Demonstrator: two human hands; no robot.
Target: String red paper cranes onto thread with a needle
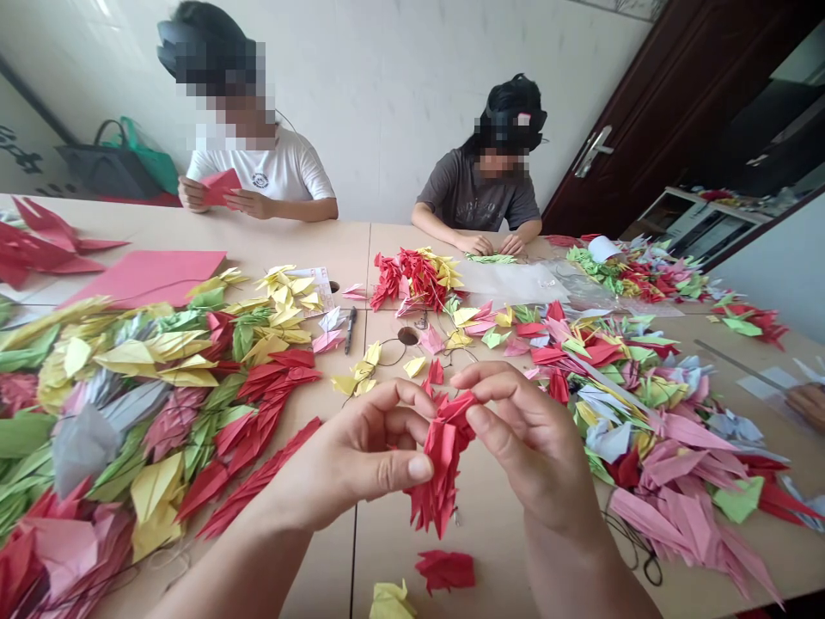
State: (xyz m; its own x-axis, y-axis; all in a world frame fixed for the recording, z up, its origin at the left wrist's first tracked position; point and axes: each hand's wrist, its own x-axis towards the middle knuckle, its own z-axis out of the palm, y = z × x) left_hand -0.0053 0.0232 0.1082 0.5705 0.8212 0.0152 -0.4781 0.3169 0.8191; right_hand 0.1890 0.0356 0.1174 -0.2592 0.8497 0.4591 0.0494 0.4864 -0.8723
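The left hand [380, 447] and right hand [522, 421] were positioned above the near-center portion of the tabletop [493, 550]. A bundle of folded red paper [444, 473] was suspended between them, lower end pointing toward the near side. The fingers of the left hand gripped the bundle from the left, thumb on the near face. The fingers of the right hand pinched its upper end from the right.

Below the bundle lay a loose red piece [444, 571], with a yellow piece [389, 601] to its near left. A multicolored heap [186, 352] of folded paper occupied the left side; a second heap [650, 404] occupied the right. A black pen [351, 331] lay beyond the left hand. At the far side, a person in a white shirt [293, 168] held red paper [220, 186]; a person in a dark shirt [477, 198] handled a green folded strip [491, 258].
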